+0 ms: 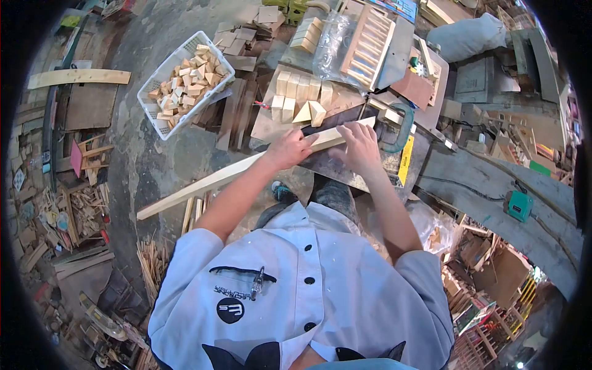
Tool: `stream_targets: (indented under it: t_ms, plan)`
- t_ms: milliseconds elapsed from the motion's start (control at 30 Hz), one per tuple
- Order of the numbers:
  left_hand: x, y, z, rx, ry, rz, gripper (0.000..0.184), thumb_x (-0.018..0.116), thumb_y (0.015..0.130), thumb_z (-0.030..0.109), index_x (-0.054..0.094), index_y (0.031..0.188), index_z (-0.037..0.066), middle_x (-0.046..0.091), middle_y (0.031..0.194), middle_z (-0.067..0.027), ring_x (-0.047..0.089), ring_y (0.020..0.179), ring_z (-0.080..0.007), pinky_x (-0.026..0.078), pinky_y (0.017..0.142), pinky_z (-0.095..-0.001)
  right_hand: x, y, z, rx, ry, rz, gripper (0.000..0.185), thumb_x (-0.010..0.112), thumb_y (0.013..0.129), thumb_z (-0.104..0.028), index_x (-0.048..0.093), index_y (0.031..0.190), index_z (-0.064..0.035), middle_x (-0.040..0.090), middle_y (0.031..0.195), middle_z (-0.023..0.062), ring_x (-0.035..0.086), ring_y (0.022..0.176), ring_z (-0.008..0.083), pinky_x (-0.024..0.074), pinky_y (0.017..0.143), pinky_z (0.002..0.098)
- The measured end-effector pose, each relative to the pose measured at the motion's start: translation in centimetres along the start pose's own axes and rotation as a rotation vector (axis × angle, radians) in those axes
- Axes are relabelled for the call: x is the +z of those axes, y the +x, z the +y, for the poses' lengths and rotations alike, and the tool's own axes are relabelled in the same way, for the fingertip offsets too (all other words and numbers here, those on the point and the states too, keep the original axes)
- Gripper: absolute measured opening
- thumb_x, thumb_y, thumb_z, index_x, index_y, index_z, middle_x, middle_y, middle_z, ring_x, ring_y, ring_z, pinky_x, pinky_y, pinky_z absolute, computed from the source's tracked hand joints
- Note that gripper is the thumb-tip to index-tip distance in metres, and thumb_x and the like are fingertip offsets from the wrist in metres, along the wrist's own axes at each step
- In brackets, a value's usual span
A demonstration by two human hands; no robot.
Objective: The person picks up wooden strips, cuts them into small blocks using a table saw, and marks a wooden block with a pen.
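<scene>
A long pale wooden strip point(206, 184) runs slantwise across my front, its left end far out past the worktable. My left hand point(290, 150) is closed on it near the right part, fingers over its top. Close to the strip's right end, my right hand point(359, 146) has its fingers bent over the wood, the thumb side partly hidden. Just beyond my hands, several pale wooden blocks point(302, 86) stand in rows on a board point(265, 126), with cut wedges point(310, 113) in front. A teal-green curved guard or handle point(405, 129) is right of my right hand.
A white plastic crate point(151, 123) full of small wood pieces stands on the floor at left. A yellow-marked strip point(406, 160) lies right on the worktable. A slatted wooden frame point(368, 46) is at the back. A green power tool point(518, 205) rests on a grey plank.
</scene>
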State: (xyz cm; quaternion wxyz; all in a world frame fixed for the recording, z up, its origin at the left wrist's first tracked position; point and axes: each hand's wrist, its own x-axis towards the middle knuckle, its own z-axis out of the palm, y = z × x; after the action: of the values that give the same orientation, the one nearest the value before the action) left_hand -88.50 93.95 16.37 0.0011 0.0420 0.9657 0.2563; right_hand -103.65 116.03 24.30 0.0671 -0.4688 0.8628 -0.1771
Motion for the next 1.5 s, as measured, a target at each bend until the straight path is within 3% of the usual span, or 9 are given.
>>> stream_targets:
  t_ms: [200,467,633,767,933,1100,1167,1333,1500]
  plan:
    - [-6.7,-2.5,3.1,-0.350,-1.021,-0.423,0.052,0.052,0.112,0.047,0.067,0.142,0.007,0.069,0.096,0.0005,0.055,0.089,-0.0088,0.050,0.082,-0.0314,-5.7,-1.3,1.4,-0.415,-0.288,0.000,0.066,0.086,0.077,-0.034,0.062,0.136,-0.0128,0.063,0.128,0.0036,0.061,0.121,0.0236,0.0465,0.108,0.0418]
    - [-12.0,-12.9,1.2,-0.707,-1.286,-0.936,0.064,0.059,0.105,0.061,0.070,0.127,0.003,0.076,0.107,-0.0038,0.070,0.096,-0.0168,0.056,0.087,-0.0362,-8.6,-1.7,2.0,-0.320,-0.060,-0.150,0.068,0.091,0.072,-0.044,0.062,0.123,-0.0095,0.067,0.116,0.0073,0.070,0.105,0.0280,0.0609,0.086,0.0411]
    - [-8.6,-19.2,1.3,-0.713,-0.359,-0.472,0.060,0.084,0.079,0.051,0.073,0.117,0.006,0.077,0.101,-0.0213,0.076,0.094,-0.0410,0.059,0.085,-0.0493,-5.6,-1.2,1.9,0.078,-0.083,-0.377,0.074,0.091,0.072,-0.055,0.060,0.120,-0.0072,0.069,0.111,0.0107,0.074,0.099,0.0331,0.0617,0.082,0.0464]
    - [-5.9,-19.9,0.8,-0.737,-0.249,-0.574,0.056,0.082,0.076,0.048,0.071,0.109,0.004,0.076,0.104,-0.0257,0.073,0.095,-0.0456,0.058,0.085,-0.0515,-0.7,-0.3,2.3,-0.118,-0.084,-0.236,0.081,0.082,0.083,-0.059,0.058,0.139,-0.0058,0.066,0.128,0.0204,0.067,0.121,0.0409,0.0564,0.100,0.0502]
    - [-7.6,-18.9,2.8,-0.811,-0.216,-0.666,0.044,0.082,0.075,0.037,0.077,0.105,0.005,0.077,0.103,-0.0242,0.074,0.100,-0.0434,0.059,0.090,-0.0516,2.9,6.7,-4.0,0.455,0.260,-0.160,0.075,0.080,0.089,-0.045,0.054,0.149,-0.0096,0.057,0.143,0.0222,0.060,0.133,0.0396,0.0533,0.106,0.0486]
    - [-7.4,-19.8,3.1,-0.829,-0.234,-0.644,0.045,0.082,0.073,0.038,0.078,0.105,0.006,0.077,0.100,-0.0241,0.074,0.098,-0.0436,0.059,0.090,-0.0517,6.2,8.0,-6.0,0.465,0.167,-0.116,0.072,0.083,0.086,-0.035,0.054,0.149,-0.0176,0.055,0.144,0.0187,0.056,0.136,0.0382,0.0513,0.106,0.0511]
    - [-6.8,-20.6,2.8,-0.830,-0.272,-0.640,0.046,0.082,0.073,0.040,0.078,0.105,0.007,0.077,0.099,-0.0240,0.074,0.097,-0.0435,0.059,0.090,-0.0518,5.9,7.7,-5.7,0.056,-0.112,0.055,0.072,0.082,0.084,-0.032,0.054,0.148,-0.0179,0.053,0.144,0.0178,0.052,0.137,0.0340,0.0461,0.109,0.0512]
    - [-6.7,-21.6,3.1,-0.782,-0.219,-0.698,0.048,0.079,0.073,0.045,0.078,0.104,0.008,0.078,0.099,-0.0231,0.074,0.096,-0.0431,0.059,0.087,-0.0518,6.0,10.3,-3.8,-0.213,-0.262,-0.033,0.027,0.067,0.092,-0.018,0.072,0.119,-0.0189,0.066,0.126,-0.0006,0.055,0.132,0.0210,0.0429,0.107,0.0447]
    - [-6.2,-21.7,3.5,-0.760,-0.200,-0.717,0.050,0.079,0.072,0.045,0.077,0.106,0.007,0.077,0.099,-0.0232,0.074,0.096,-0.0430,0.059,0.087,-0.0512,5.7,13.0,-2.3,-0.439,-0.357,-0.326,0.017,0.068,0.093,-0.016,0.072,0.109,-0.0151,0.068,0.120,0.0020,0.063,0.122,0.0227,0.0483,0.103,0.0416]
